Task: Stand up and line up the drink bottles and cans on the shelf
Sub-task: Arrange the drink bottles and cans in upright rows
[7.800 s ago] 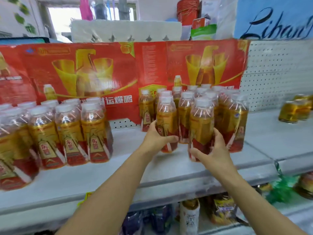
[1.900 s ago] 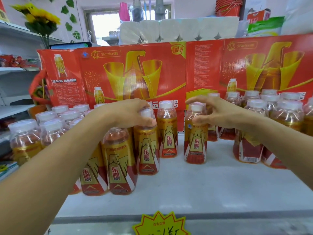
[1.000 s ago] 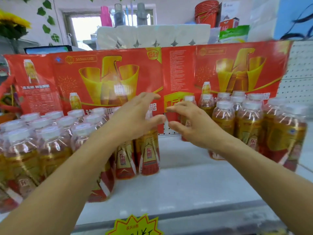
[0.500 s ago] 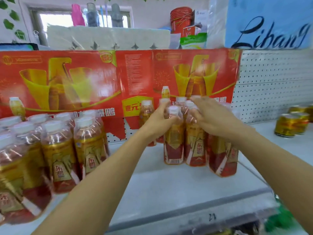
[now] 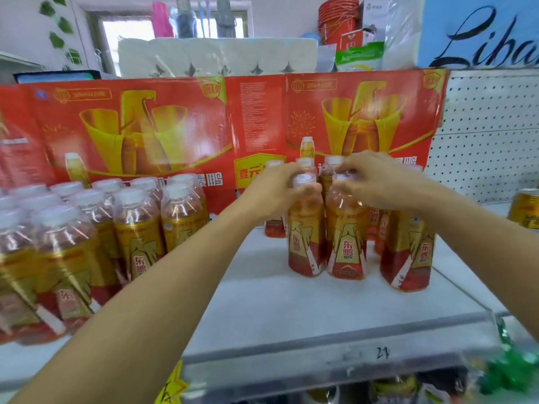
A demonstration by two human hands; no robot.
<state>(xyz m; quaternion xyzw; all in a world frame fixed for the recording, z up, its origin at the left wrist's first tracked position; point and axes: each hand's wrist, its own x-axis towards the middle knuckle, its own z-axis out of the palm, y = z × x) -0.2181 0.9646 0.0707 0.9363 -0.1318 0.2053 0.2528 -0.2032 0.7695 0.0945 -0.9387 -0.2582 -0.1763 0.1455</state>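
Two upright drink bottles with gold-and-red labels and white caps stand side by side on the grey shelf (image 5: 306, 313). My left hand (image 5: 277, 189) grips the neck of the left bottle (image 5: 304, 243). My right hand (image 5: 376, 182) is closed over the top of the right bottle (image 5: 347, 246). More bottles of the same kind stand behind and to the right of them (image 5: 408, 258), partly hidden by my hands. A second group of the same bottles (image 5: 122, 228) stands at the left of the shelf.
A red cardboard display panel (image 5: 204, 126) backs the shelf, with white pegboard (image 5: 490, 135) at the right. Gold cans (image 5: 525, 208) sit at the far right. Paper rolls (image 5: 215, 58) lie on top. A yellow price tag (image 5: 172, 386) hangs at the shelf's front edge.
Both hands have left the left-hand group and moved right to the right-hand group, where they now close on the tops of the two front bottles.
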